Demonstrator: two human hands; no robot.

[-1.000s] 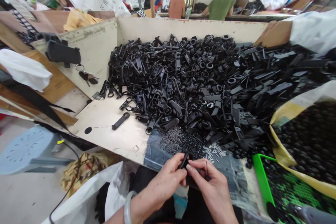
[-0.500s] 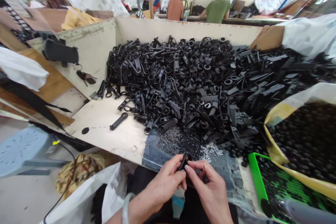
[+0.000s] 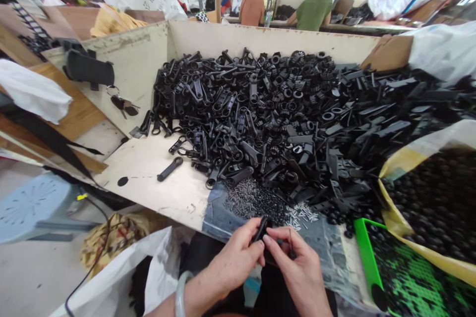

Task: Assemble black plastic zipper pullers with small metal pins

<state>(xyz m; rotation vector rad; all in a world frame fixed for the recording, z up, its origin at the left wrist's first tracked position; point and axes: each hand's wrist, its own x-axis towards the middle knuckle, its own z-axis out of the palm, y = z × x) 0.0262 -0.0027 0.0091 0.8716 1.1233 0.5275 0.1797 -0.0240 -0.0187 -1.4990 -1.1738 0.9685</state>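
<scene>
My left hand (image 3: pixel 240 252), with a pale bangle (image 3: pixel 180 292) at its wrist, grips a black plastic part (image 3: pixel 262 228) with a rounded end. The fingers of my right hand (image 3: pixel 299 265) are pinched against the side of that part. A small dark piece (image 3: pixel 292 252) shows between the curled fingers of my right hand; its kind is unclear. Just beyond my hands lie small grey pins (image 3: pixel 241 198), tiny black pieces (image 3: pixel 269 208) and loose silver pins (image 3: pixel 300 215). A large heap of black plastic parts (image 3: pixel 238 124) fills the bin behind them.
One black lever-shaped part (image 3: pixel 170 169) lies apart on the pale board (image 3: pixel 145 173). To the right stand a green tray (image 3: pixel 364 257) and a yellow-edged sack (image 3: pixel 388 203) of round black pieces. Keys (image 3: pixel 124 105) hang at left. Two people sit at a far bench.
The view has shifted slightly, so the surroundings sit a little further right. Both hands keep nearly the same grip on the black part.
</scene>
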